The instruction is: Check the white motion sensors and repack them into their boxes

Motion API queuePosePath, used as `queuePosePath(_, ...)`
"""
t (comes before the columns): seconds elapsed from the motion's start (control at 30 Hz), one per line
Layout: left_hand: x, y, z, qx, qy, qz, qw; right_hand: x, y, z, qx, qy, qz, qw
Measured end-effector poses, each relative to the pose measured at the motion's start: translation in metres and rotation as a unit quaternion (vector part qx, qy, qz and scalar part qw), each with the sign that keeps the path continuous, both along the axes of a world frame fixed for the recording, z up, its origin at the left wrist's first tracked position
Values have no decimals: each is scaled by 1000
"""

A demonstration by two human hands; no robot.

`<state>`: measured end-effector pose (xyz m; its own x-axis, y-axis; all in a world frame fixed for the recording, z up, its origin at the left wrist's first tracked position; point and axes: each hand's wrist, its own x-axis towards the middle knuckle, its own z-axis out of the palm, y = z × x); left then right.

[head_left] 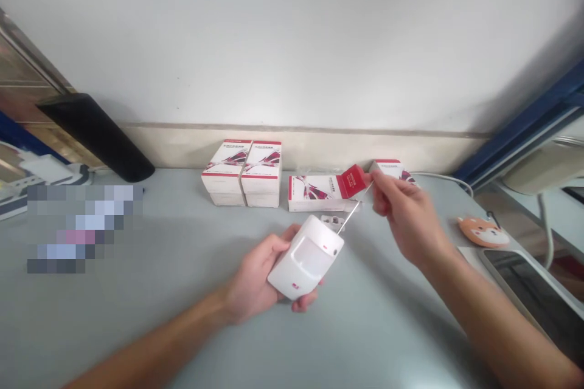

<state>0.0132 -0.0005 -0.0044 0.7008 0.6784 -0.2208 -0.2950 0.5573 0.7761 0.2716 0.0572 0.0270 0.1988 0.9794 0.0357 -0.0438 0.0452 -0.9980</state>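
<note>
The left hand point(255, 279) grips the white device point(305, 260) above the table point(356, 340), its long axis slanting toward the right hand point(408, 209), whose closed fingertips pinch a thin rod point(350, 216) that seems to meet the device's top edge.
</note>
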Motion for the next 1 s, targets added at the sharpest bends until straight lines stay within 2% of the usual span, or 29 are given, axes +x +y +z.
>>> queuePosePath(0.13, -8, 11, -1, 7, 23, -63, 998, 34, 19, 9, 62, 69, -86, 992)
queuePosePath(0.3, -18, 22, 3, -3, 40, -80, 996, 50, 23, 17, 66, 78, -100, 990)
queuePosePath(0.53, -20, 24, 8, -17, 67, -108, 992, 77, 31, 16, 73, 100, -149, 981)
queuePosePath(0.63, -18, 24, 5, -27, 58, -113, 991, 83, 34, 13, 68, 103, -157, 980)
queuePosePath(0.8, -19, 25, -4, -48, 32, -109, 992, 81, 34, 14, 59, 114, -130, 983)
queuePosePath(1.0, -22, 24, -7, -27, 4, -115, 993, 84, 37, 13, 66, 141, -125, 980)
